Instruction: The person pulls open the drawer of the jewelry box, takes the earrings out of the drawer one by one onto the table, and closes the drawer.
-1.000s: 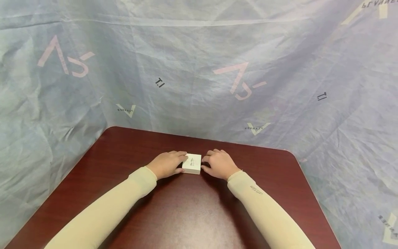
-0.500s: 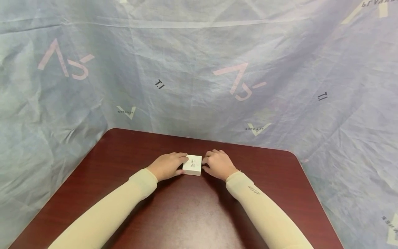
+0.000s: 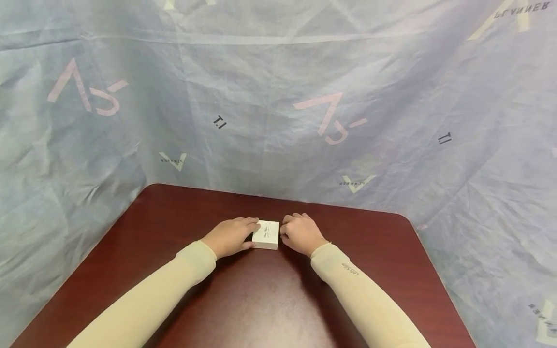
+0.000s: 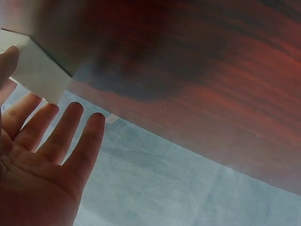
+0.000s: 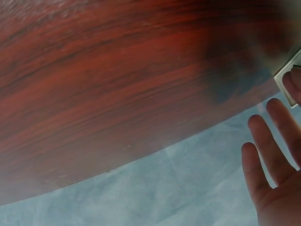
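A small flat white box (image 3: 266, 235) with dark lettering on top lies on the table. My left hand (image 3: 228, 238) grips its left end, thumb at the near side and fingers toward the far side. The left wrist view shows that thumb against the box (image 4: 42, 68), with the other fingers spread. At the box's right end, my right hand (image 3: 303, 234) has its thumb and forefinger drawn together on a small dark bit there. In the right wrist view, the box end (image 5: 281, 82) has a thin rim and is mostly cut off; the other fingers extend.
Under both forearms stretches a dark red wood-grain table (image 3: 243, 309) with rounded far corners. A wrinkled grey-blue cloth (image 3: 261, 145) with printed letters hangs around its back and sides. Pale sleeves (image 3: 143, 295) cover both arms.
The whole head view has shifted slightly, with table, hands and box lower in it. My right fingers look slightly more curled; the left grip on the box appears the same.
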`<state>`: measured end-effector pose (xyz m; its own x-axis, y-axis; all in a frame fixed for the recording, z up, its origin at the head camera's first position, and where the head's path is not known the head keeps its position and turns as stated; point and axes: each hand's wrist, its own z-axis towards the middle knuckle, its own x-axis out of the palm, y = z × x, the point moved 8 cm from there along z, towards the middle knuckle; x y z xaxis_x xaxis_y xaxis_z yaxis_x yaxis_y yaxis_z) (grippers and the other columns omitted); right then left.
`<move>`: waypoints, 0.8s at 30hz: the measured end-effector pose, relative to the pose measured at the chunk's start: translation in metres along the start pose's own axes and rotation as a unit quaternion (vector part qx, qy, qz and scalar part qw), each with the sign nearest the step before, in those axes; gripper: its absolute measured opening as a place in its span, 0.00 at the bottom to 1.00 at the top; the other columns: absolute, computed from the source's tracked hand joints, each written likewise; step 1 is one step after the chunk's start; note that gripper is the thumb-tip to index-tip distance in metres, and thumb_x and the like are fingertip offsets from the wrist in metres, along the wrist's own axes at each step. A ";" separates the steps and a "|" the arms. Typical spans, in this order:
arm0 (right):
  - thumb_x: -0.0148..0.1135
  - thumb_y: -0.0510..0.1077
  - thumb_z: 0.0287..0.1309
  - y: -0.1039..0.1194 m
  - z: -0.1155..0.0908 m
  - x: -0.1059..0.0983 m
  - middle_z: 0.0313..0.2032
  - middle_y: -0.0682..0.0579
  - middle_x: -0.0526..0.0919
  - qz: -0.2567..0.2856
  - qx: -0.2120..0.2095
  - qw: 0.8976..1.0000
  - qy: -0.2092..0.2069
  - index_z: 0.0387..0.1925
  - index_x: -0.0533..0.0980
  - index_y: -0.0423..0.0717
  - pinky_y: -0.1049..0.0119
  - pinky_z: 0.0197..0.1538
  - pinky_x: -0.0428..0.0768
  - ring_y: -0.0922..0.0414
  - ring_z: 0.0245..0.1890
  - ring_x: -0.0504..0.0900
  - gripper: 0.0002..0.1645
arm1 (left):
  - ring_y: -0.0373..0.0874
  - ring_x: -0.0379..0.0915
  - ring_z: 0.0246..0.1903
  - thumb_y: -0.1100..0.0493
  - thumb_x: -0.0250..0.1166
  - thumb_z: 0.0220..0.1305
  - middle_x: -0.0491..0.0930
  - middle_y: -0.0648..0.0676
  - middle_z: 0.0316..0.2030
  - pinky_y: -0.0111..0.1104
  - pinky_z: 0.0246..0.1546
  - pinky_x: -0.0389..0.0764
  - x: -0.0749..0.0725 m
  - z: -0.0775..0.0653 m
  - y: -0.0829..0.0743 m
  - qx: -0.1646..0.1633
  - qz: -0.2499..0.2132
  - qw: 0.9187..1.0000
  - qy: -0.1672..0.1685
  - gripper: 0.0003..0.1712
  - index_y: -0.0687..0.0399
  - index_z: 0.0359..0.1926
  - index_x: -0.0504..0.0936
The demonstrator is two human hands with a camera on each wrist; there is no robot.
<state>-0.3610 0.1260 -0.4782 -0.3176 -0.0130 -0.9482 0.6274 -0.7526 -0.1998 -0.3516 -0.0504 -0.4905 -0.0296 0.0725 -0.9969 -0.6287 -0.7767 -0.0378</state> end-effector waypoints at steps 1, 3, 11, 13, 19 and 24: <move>0.83 0.45 0.70 0.001 0.000 0.001 0.46 0.57 0.95 -0.002 -0.002 1.000 0.000 0.36 0.96 0.61 0.57 0.44 0.81 0.52 0.43 0.88 0.06 | 0.59 0.84 0.79 0.43 0.77 0.83 0.80 0.58 0.84 0.52 0.77 0.89 0.000 0.000 0.000 0.000 -0.001 1.000 -0.001 0.36 0.53 0.82 0.84; 0.83 0.44 0.69 0.002 0.001 0.001 0.46 0.58 0.95 -0.010 -0.004 1.000 0.000 0.34 0.95 0.61 0.58 0.43 0.81 0.53 0.42 0.88 0.06 | 0.59 0.84 0.79 0.43 0.77 0.83 0.81 0.58 0.84 0.53 0.76 0.89 0.000 -0.001 -0.001 0.001 -0.005 1.000 -0.004 0.35 0.53 0.81 0.84; 0.84 0.44 0.68 0.005 0.001 -0.001 0.49 0.58 0.95 -0.014 -0.002 1.000 -0.008 0.34 0.95 0.61 0.58 0.45 0.83 0.53 0.43 0.90 0.07 | 0.58 0.86 0.76 0.44 0.79 0.82 0.82 0.59 0.82 0.52 0.73 0.92 -0.002 -0.005 -0.002 0.001 0.003 1.000 -0.022 0.35 0.54 0.80 0.86; 0.84 0.44 0.68 0.006 0.001 -0.001 0.50 0.57 0.95 -0.010 -0.002 1.000 -0.012 0.34 0.95 0.61 0.58 0.45 0.84 0.53 0.44 0.91 0.07 | 0.58 0.87 0.76 0.45 0.79 0.81 0.83 0.59 0.82 0.52 0.72 0.92 -0.001 -0.006 -0.002 0.002 0.004 1.000 -0.025 0.34 0.54 0.79 0.86; 0.85 0.45 0.65 0.006 -0.001 0.000 0.54 0.57 0.94 -0.010 -0.002 1.000 -0.027 0.31 0.94 0.62 0.57 0.46 0.85 0.53 0.45 0.91 0.08 | 0.59 0.88 0.73 0.46 0.80 0.80 0.84 0.59 0.80 0.53 0.68 0.93 -0.001 -0.007 -0.005 0.009 0.002 0.999 -0.034 0.33 0.54 0.77 0.87; 0.86 0.45 0.62 0.003 -0.002 -0.003 0.54 0.57 0.94 -0.023 -0.005 0.999 -0.043 0.28 0.93 0.62 0.58 0.45 0.82 0.53 0.45 0.90 0.09 | 0.59 0.89 0.72 0.46 0.81 0.79 0.84 0.59 0.80 0.52 0.66 0.94 -0.001 -0.004 -0.005 0.012 0.008 0.999 -0.043 0.32 0.53 0.76 0.88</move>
<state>-0.3566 0.1247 -0.4767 -0.4061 -0.0365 -0.9131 0.6186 -0.7465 -0.2453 -0.3451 -0.0494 -0.4892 -0.1055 0.1154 -0.9877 -0.6462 -0.7629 -0.0201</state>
